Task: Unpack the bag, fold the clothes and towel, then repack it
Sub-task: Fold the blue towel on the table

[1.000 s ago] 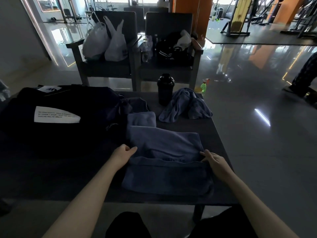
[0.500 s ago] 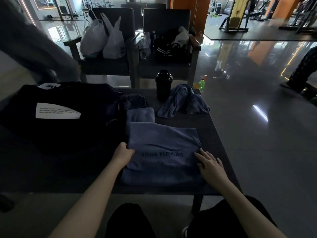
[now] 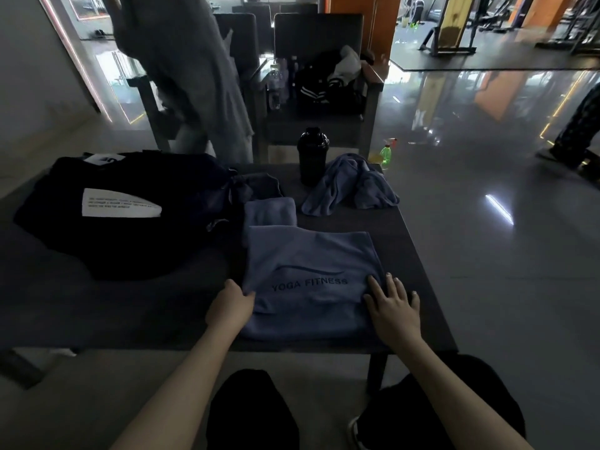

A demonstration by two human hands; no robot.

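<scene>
The blue folded towel is lying flat on the near side of the dark desk, right in front of the person. The dark words YOGA FITNESS are showing on its top, under a curved line.

The two hands are resting apart, one at each side of the towel. The left hand is gripping the towel's left edge, with the thumb on top and the fingers curled. The right hand is lying flat, its fingers straight and spread, pressing on the towel's right edge and partly on the desk.

A small folded blue cloth is sitting just behind the towel, touching its far edge. A crumpled blue cloth is lying in a heap near the far right corner of the desk. A black plastic shaker bottle is standing upright just beside that heap.

The big black soft bag is taking up the left part of the desk, and a white label with tiny print is showing on it.

Past the desk, a person in grey clothes is standing by a dark chair that is holding a pile of black and white clothes. A green spray bottle is standing on the shiny floor.
</scene>
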